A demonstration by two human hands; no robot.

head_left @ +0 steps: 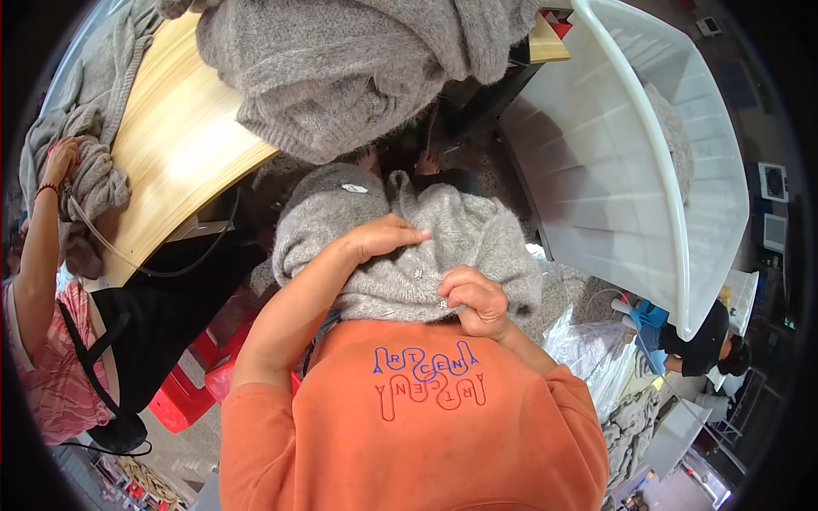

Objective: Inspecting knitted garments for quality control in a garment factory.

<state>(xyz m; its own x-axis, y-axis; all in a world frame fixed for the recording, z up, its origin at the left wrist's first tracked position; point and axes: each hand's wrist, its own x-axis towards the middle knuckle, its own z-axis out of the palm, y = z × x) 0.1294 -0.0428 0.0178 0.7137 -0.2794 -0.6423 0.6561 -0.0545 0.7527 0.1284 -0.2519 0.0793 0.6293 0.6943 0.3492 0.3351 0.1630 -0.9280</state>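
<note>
Leftmost, we see a co-worker's hand [64, 159] on a crumpled bundle [95, 170] of soft grey knit, ribbed along one edge, at the end of a smooth, pale wooden table [183, 128]. Below that table stands a glossy red plastic stool [177, 402]. Farther along, a thick, rounded heap [341, 72] of fuzzy grey-brown knitwear bulges over the table's near edge.

Before our body lies the grey knit garment [494, 226], woolly and loosely folded, with a pale label [354, 188] near its far side. Our left hand [388, 238] lies across its middle, fingers reaching over the wool; we cannot tell whether they pinch it. Our right hand [477, 300] is curled, gripping the near edge between thumb and fingers beside small shiny fastenings [417, 274]. The garment spreads beneath and beyond both hands.

On our right, crinkled clear plastic sheeting [575, 345] lies below a tall, translucent white bin [588, 162] with smooth walls and a thick rim.
</note>
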